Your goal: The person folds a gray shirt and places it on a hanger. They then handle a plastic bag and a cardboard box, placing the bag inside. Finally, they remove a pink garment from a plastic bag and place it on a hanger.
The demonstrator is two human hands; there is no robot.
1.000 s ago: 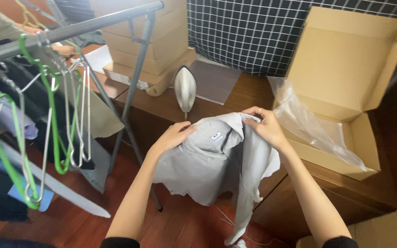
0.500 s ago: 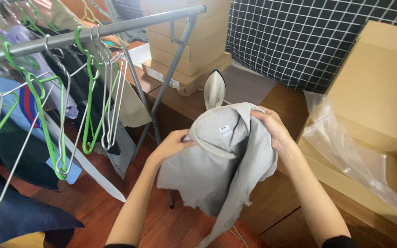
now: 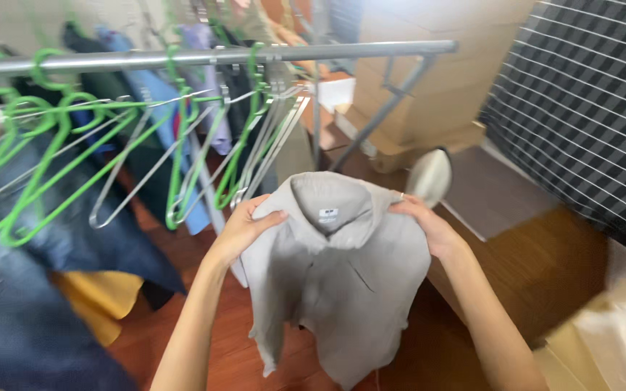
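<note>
I hold a grey collared shirt [image 3: 338, 282] up in front of me by its shoulders, collar on top and front facing me. My left hand [image 3: 244, 228] grips the left shoulder, and my right hand [image 3: 425, 224] grips the right shoulder. The shirt hangs free above the wooden floor. Just above and left of it runs a metal clothes rail [image 3: 219, 56] with several empty green and silver hangers [image 3: 182, 156].
Dark, blue and yellow garments [image 3: 45, 239] hang at the left. A white clothes iron [image 3: 430, 176] stands behind the shirt on a low wooden surface [image 3: 545, 268]. Cardboard boxes [image 3: 414, 94] are stacked behind, and a black gridded panel [image 3: 588, 116] is at the right.
The shirt has been lifted and spread out flat facing me. My view swung left toward the rail, so the open cardboard box and plastic bag slid out of the frame.
</note>
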